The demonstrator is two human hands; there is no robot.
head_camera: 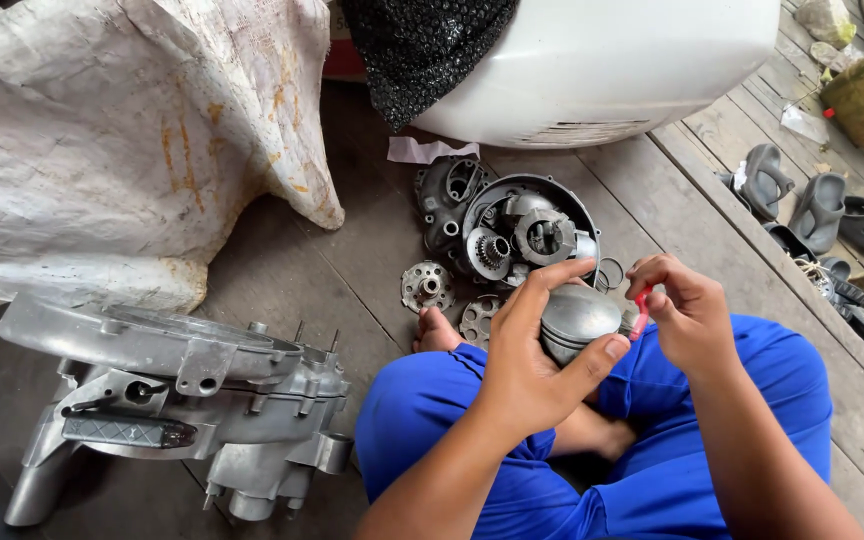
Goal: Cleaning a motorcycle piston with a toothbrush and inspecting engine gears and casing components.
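Piston (577, 318) — gripped crown-up in left hand (532, 365); right hand (687, 315) at 3 o'clock pinches small red tool (642, 312) — best worked steadily, piston held firm.

An engine casing (182, 410) lay at the left edge of the plank floor (352, 260), below a stained sack (122, 130). A round cover of clutch parts (527, 230) sat near the middle, two discs (427, 287) beside it, and a white tank (602, 60) behind.
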